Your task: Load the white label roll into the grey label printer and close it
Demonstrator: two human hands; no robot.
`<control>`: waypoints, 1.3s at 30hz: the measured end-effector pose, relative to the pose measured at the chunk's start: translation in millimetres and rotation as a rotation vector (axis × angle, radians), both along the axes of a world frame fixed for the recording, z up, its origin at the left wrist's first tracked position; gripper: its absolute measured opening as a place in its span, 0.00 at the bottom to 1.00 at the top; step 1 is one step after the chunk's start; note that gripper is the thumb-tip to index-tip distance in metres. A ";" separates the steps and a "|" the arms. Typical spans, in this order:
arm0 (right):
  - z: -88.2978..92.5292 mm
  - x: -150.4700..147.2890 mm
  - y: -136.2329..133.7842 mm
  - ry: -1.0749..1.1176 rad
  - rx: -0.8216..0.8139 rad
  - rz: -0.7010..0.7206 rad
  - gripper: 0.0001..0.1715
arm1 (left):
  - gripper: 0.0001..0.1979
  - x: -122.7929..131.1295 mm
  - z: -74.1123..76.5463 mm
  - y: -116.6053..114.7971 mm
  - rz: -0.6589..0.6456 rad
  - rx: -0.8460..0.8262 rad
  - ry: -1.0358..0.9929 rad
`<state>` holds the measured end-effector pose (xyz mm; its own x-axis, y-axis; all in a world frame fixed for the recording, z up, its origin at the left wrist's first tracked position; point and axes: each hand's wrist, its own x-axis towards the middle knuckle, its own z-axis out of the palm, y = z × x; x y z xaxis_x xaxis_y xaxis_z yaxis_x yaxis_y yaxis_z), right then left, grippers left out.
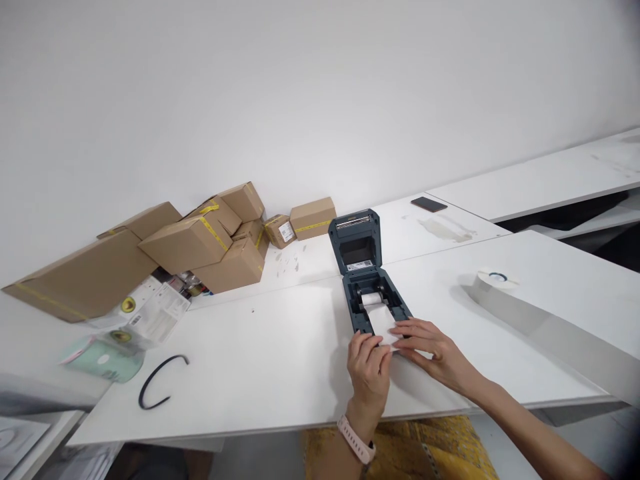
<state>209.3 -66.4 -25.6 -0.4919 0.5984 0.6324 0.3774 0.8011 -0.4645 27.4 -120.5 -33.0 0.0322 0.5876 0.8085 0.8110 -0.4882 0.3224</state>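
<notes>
Nearest, the left hand, a pink watch at its wrist, curls its fingers shut on the near end of the paper strip. The right hand lies flattish, fingers stretched onto that same end. The strip runs lengthwise toward the person from the open label printer mid-worktop. The lid sticker is too small to read.

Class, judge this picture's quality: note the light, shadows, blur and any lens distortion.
Head view: light is soft and even, with faint shadows beside the printer and white roll; the centre is sharp; the green roll at the left edge is blurred; the table edges bow; the top right corner is dark.
</notes>
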 end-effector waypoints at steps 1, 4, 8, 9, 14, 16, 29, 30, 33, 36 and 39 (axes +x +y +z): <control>-2.5 0.2 -1.8 0.001 0.006 -0.006 0.11 | 0.09 -0.3 -0.3 -1.3 -0.001 0.000 0.012; -10.7 -1.0 -5.9 0.017 0.024 -0.036 0.12 | 0.09 -2.5 -1.7 -4.5 0.001 -0.012 0.041; -16.0 -4.3 -9.2 0.048 0.059 -0.080 0.13 | 0.09 -5.5 -5.7 -5.5 0.002 -0.019 0.059; -16.0 -4.9 -9.9 0.053 0.070 -0.087 0.12 | 0.09 -6.1 -6.7 -5.4 0.003 -0.014 0.067; -17.1 -4.9 -14.7 0.025 0.153 -0.099 0.17 | 0.11 -6.2 -10.5 -6.5 0.009 0.022 0.102; -19.1 -4.4 -17.9 0.003 0.178 -0.100 0.20 | 0.12 -4.6 -10.8 -7.3 0.016 0.012 0.103; 130.5 -18.8 128.0 0.287 -0.031 -0.342 0.28 | 0.11 5.4 -9.1 -4.9 0.099 0.086 0.101; 145.7 -25.5 148.9 0.296 -0.101 -0.327 0.31 | 0.11 6.1 -8.4 -5.1 0.103 0.099 0.095; 173.7 -45.1 192.4 0.308 -0.330 -0.228 0.34 | 0.10 7.4 -6.8 -5.3 0.108 0.146 0.074; 177.0 -55.0 200.2 0.317 -0.504 -0.124 0.34 | 0.10 7.6 -6.4 -5.0 0.104 0.156 0.070; 165.8 -52.3 178.1 0.347 -0.448 -0.134 0.31 | 0.11 7.4 -6.1 -5.2 0.095 0.126 0.078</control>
<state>157.0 111.7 140.2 -0.2024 0.8875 0.4141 0.2269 0.4538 -0.8617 34.8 -125.8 -39.1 0.0465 0.4853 0.8731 0.8755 -0.4406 0.1983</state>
